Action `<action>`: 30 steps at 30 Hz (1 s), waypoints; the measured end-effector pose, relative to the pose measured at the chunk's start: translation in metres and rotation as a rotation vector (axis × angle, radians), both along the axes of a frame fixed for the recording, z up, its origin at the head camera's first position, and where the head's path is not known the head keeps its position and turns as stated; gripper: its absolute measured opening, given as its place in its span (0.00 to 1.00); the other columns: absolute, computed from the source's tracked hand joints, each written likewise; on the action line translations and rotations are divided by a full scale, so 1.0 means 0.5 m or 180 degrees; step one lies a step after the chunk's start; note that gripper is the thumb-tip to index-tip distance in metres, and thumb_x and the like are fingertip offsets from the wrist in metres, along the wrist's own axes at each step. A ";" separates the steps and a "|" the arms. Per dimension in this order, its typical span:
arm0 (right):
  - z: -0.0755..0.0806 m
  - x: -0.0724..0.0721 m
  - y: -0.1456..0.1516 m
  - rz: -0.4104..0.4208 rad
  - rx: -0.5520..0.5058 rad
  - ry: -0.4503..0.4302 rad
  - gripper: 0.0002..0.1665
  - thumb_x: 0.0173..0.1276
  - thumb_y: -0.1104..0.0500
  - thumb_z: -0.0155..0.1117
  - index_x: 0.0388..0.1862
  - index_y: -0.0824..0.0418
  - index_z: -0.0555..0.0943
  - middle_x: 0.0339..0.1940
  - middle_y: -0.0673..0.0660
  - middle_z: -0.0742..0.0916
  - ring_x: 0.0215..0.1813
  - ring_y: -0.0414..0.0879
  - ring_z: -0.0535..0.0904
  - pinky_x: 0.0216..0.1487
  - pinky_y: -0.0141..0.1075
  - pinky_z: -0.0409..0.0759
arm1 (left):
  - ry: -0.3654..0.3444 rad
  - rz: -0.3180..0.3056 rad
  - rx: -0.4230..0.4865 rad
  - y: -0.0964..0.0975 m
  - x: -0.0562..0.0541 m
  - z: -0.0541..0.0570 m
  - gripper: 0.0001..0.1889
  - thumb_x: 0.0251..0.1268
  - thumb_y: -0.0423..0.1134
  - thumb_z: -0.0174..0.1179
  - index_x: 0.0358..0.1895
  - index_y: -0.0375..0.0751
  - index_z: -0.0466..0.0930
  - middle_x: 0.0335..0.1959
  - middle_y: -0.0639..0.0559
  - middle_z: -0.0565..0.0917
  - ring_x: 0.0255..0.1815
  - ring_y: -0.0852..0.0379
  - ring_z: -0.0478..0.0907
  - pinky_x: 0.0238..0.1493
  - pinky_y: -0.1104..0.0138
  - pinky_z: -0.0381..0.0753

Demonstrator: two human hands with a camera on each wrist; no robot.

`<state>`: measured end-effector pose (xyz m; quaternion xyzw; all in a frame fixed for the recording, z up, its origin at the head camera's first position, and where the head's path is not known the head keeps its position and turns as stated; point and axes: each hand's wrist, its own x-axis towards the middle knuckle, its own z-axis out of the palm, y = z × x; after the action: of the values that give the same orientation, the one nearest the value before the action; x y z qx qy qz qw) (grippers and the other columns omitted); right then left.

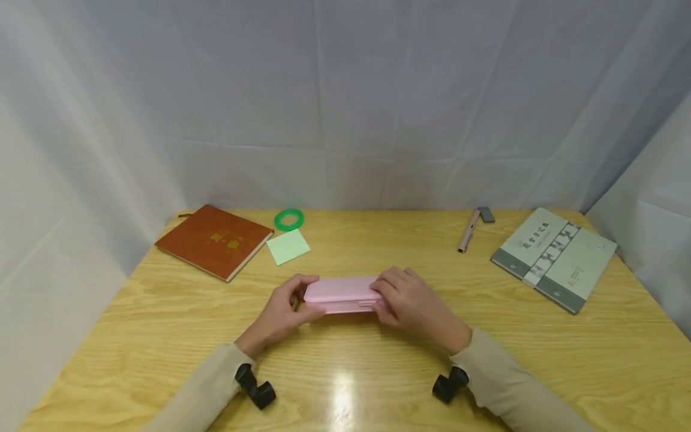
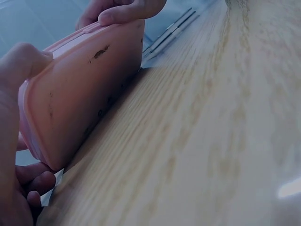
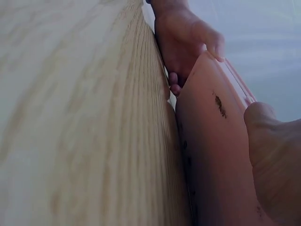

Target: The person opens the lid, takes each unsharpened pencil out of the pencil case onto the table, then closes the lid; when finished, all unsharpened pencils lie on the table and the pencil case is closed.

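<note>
A long pink pencil case [image 1: 341, 290] is held between my two hands over the middle of the table. My left hand [image 1: 281, 309] grips its left end, thumb on the near side. At the other end my right hand [image 1: 407, 300] holds it, fingers on top and thumb at the near edge by a small tab [image 1: 368, 303]. The left wrist view shows the case's underside [image 2: 94, 89] turned towards me, with dark scuffs, its lower edge at or close to the wood. Whatever is inside the case is hidden.
A brown notebook [image 1: 210, 240], light green sticky notes [image 1: 288, 246] and a green tape roll [image 1: 288, 219] lie at the back left. Back right are a pink pen [image 1: 469, 231], a grey eraser [image 1: 486, 215] and a pale green book [image 1: 556, 258]. White cloth [image 1: 356, 108] hangs behind the table.
</note>
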<state>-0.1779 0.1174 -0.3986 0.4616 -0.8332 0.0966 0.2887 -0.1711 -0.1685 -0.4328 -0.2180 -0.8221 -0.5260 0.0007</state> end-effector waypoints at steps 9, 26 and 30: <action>-0.008 -0.002 0.008 0.0136 -0.0182 -0.0132 0.23 0.74 0.46 0.50 0.45 0.63 0.82 0.42 0.55 0.85 0.45 0.48 0.80 0.50 0.43 0.78 | 0.0023 -0.0073 -0.0146 -0.005 -0.003 0.001 0.33 0.53 0.39 0.71 0.63 0.37 0.70 0.44 0.45 0.79 0.37 0.58 0.71 0.39 0.70 0.72; 0.071 -0.102 0.015 -0.0083 -0.0659 -0.1253 0.11 0.66 0.55 0.64 0.42 0.60 0.84 0.38 0.54 0.89 0.39 0.45 0.85 0.42 0.40 0.82 | 0.0204 -0.0252 -0.0386 -0.010 -0.005 -0.004 0.65 0.25 0.46 0.83 0.74 0.43 0.50 0.51 0.47 0.74 0.47 0.53 0.66 0.50 0.67 0.69; 0.080 -0.149 0.009 -0.0271 -0.0644 -0.1778 0.09 0.68 0.54 0.63 0.37 0.57 0.84 0.34 0.53 0.88 0.36 0.44 0.84 0.42 0.40 0.81 | 0.0229 -0.0226 -0.0404 -0.012 -0.009 -0.007 0.72 0.23 0.44 0.83 0.77 0.46 0.42 0.52 0.48 0.75 0.44 0.54 0.66 0.46 0.68 0.69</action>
<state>-0.2526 0.1218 -0.3587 0.3507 -0.8852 0.2901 0.0966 -0.1758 -0.1743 -0.4361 -0.2654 -0.8450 -0.4643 -0.0023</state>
